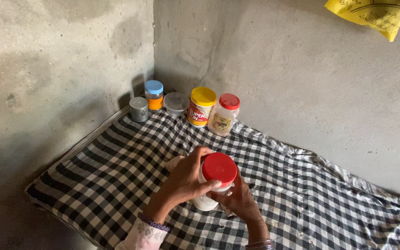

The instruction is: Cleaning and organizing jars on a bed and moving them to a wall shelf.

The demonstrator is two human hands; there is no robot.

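Nearest my view, my left hand (183, 178) wraps its fingers around the round red plastic lid (219, 168) of a white plastic jar (205, 202). My right hand (240, 200) clasps the jar's body from the other side, holding it just above the black-and-white checked cloth (116, 166). Along the grey concrete wall (302, 83) stand a yellow-lidded jar (201, 107) and a red-lidded clear jar (224, 114).
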